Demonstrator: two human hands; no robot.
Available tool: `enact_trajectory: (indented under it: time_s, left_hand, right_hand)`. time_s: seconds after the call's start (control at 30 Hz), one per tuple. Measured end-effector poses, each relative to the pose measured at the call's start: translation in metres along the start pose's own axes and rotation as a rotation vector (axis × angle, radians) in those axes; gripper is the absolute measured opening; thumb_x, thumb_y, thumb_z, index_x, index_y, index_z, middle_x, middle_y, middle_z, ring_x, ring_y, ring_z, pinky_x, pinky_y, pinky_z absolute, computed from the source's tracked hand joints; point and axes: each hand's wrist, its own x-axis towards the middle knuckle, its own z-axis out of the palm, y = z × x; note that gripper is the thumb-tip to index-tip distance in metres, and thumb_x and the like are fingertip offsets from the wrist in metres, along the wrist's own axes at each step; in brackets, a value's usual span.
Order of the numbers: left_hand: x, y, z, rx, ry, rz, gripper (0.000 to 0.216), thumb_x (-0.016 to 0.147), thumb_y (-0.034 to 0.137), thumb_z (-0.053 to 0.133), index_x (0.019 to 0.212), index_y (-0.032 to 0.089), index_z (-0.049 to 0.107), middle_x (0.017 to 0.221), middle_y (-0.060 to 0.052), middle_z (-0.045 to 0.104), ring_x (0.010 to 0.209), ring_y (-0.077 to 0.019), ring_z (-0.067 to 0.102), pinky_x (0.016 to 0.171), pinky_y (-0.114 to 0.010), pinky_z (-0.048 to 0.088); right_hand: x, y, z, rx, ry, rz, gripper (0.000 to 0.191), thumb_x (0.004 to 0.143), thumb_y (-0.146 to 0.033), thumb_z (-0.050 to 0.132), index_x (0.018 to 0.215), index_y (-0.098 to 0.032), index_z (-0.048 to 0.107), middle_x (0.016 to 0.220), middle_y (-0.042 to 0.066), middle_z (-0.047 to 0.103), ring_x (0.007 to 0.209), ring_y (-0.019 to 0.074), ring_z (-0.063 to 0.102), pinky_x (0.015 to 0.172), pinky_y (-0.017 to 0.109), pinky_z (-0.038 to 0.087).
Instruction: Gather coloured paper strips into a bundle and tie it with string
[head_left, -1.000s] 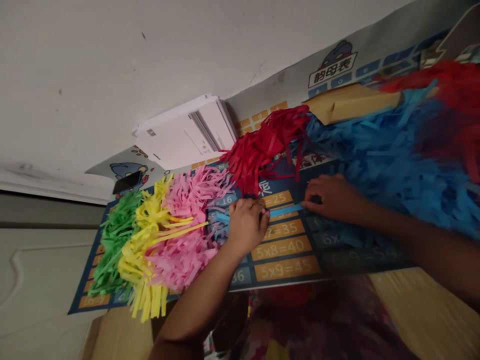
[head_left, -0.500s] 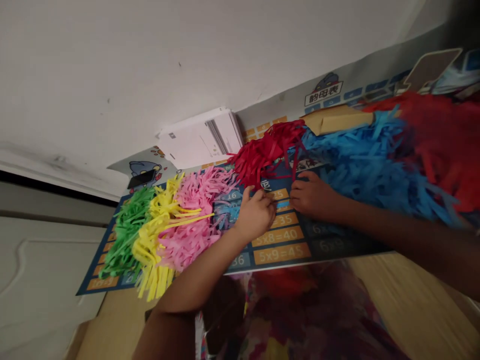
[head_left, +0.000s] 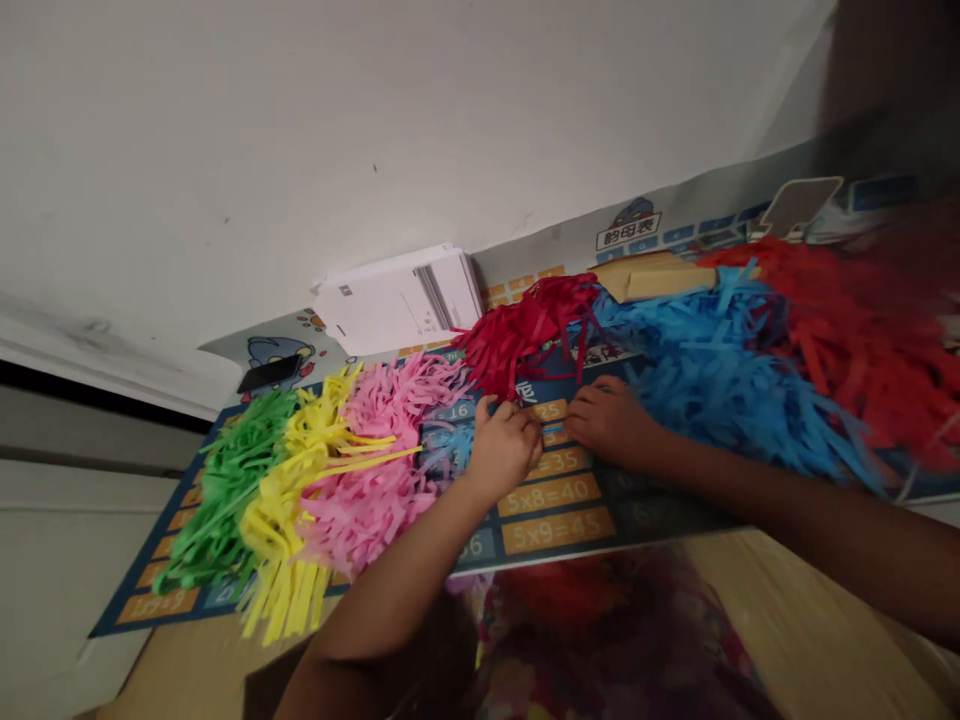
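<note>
My left hand [head_left: 504, 447] is closed, fingers curled, just below the dark red fringed paper strips [head_left: 525, 335]. My right hand [head_left: 611, 423] is closed a short way to its right. A thin blue paper strip [head_left: 553, 430] runs across the small gap between them, its ends going under the fingers of both hands. Beside the left hand, a small bunch of blue fringe [head_left: 450, 445] shows on the printed mat [head_left: 559, 490]. The larger blue paper strips [head_left: 735, 370] lie close to the right hand and forearm.
Pink strips [head_left: 375, 505], yellow strips [head_left: 289, 510] and green strips [head_left: 232, 490] are heaped at the left. Red strips [head_left: 862, 340] lie at the right. Along the wall [head_left: 480, 120] are a white box [head_left: 397, 300], a phone [head_left: 268, 374] and brown paper [head_left: 652, 277].
The view has shifted, so the mat and heaps appear a little lower. Both hands stay close together around the blue strip, and the gap between them looks slightly narrower.
</note>
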Motion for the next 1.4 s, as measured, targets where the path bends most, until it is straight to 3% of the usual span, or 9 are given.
enact_trajectory:
  time_s: [0.33, 0.63, 0.73, 0.83, 1.0, 1.17, 1.27, 1.33, 1.4]
  left_hand:
    - [-0.006, -0.014, -0.002, -0.241, -0.176, -0.322, 0.009, 0.091, 0.031, 0.066, 0.092, 0.025, 0.073, 0.097, -0.003, 0.073, 0.101, -0.0245, 0.06, 0.091, -0.046, 0.036]
    - [0.0, -0.011, -0.003, -0.213, -0.198, -0.406, 0.009, 0.087, 0.029, 0.067, 0.083, 0.023, 0.072, 0.095, -0.005, 0.072, 0.099, -0.0273, 0.058, 0.089, -0.047, 0.037]
    - [-0.001, -0.01, -0.003, -0.207, -0.168, -0.329, 0.009, 0.088, 0.025, 0.066, 0.094, 0.025, 0.073, 0.1, -0.004, 0.072, 0.103, -0.0265, 0.057, 0.092, -0.048, 0.035]
    - [-0.003, -0.008, -0.005, -0.192, -0.117, -0.113, 0.02, 0.093, 0.02, 0.06, 0.102, 0.032, 0.074, 0.103, -0.001, 0.073, 0.107, -0.0238, 0.055, 0.102, -0.05, 0.029]
    - [-0.003, 0.002, -0.002, -0.059, -0.063, 0.047, 0.019, 0.096, 0.026, 0.056, 0.099, 0.025, 0.074, 0.098, -0.004, 0.073, 0.102, -0.0238, 0.055, 0.108, -0.053, 0.024]
    - [-0.001, 0.004, 0.01, 0.023, 0.075, 0.057, 0.022, 0.099, 0.024, 0.052, 0.092, 0.021, 0.073, 0.087, -0.003, 0.073, 0.092, -0.0203, 0.058, 0.105, -0.053, 0.027]
    - [-0.004, 0.002, -0.009, 0.048, 0.236, 0.099, 0.016, 0.098, 0.022, 0.057, 0.098, 0.022, 0.072, 0.092, -0.002, 0.076, 0.092, -0.0181, 0.06, 0.107, -0.051, 0.026]
    - [-0.008, 0.006, -0.035, 0.023, 0.342, 0.14, 0.014, 0.097, 0.024, 0.06, 0.105, 0.024, 0.072, 0.098, -0.001, 0.077, 0.096, -0.0181, 0.062, 0.11, -0.051, 0.023]
    - [-0.012, 0.014, -0.063, -0.009, 0.442, 0.187, 0.014, 0.097, 0.023, 0.062, 0.107, 0.026, 0.071, 0.1, 0.001, 0.078, 0.097, -0.0176, 0.064, 0.111, -0.051, 0.022]
  right_hand:
    - [-0.016, 0.035, 0.01, 0.334, -0.103, 0.267, 0.023, 0.095, -0.038, 0.06, 0.085, -0.022, 0.074, 0.096, 0.005, 0.07, 0.093, 0.0222, 0.06, 0.081, 0.036, 0.033]
    - [0.002, 0.031, -0.002, 0.289, -0.324, 0.362, 0.017, 0.09, -0.034, 0.062, 0.082, -0.021, 0.071, 0.096, 0.005, 0.069, 0.095, 0.0253, 0.057, 0.077, 0.036, 0.029]
    - [0.004, 0.027, -0.008, 0.23, -0.284, 0.309, 0.014, 0.091, -0.031, 0.062, 0.089, -0.023, 0.073, 0.098, 0.005, 0.071, 0.096, 0.0254, 0.058, 0.079, 0.038, 0.028]
    - [0.004, 0.021, -0.01, 0.173, -0.139, 0.081, 0.019, 0.095, -0.022, 0.056, 0.098, -0.023, 0.075, 0.102, 0.007, 0.074, 0.098, 0.0234, 0.059, 0.086, 0.042, 0.026]
    - [0.012, 0.012, -0.01, 0.049, -0.107, -0.127, 0.027, 0.098, -0.016, 0.051, 0.084, -0.018, 0.074, 0.082, 0.007, 0.073, 0.086, 0.0209, 0.058, 0.087, 0.042, 0.026]
    - [0.019, -0.001, -0.023, 0.071, -0.079, -0.047, 0.029, 0.098, -0.018, 0.053, 0.076, -0.015, 0.072, 0.079, 0.009, 0.072, 0.087, 0.0215, 0.06, 0.087, 0.042, 0.03]
    - [0.013, -0.012, -0.041, 0.078, 0.006, 0.061, 0.026, 0.098, -0.024, 0.055, 0.083, -0.016, 0.076, 0.087, 0.009, 0.075, 0.088, 0.0212, 0.063, 0.086, 0.04, 0.033]
    - [0.008, -0.018, -0.055, 0.32, 0.046, 0.161, 0.027, 0.099, -0.031, 0.053, 0.094, -0.02, 0.078, 0.095, 0.007, 0.076, 0.09, 0.0209, 0.065, 0.085, 0.038, 0.038]
    - [0.005, -0.023, -0.07, 0.744, 0.028, 0.246, 0.029, 0.096, -0.041, 0.056, 0.098, -0.023, 0.078, 0.097, 0.005, 0.076, 0.089, 0.0207, 0.066, 0.081, 0.034, 0.044]
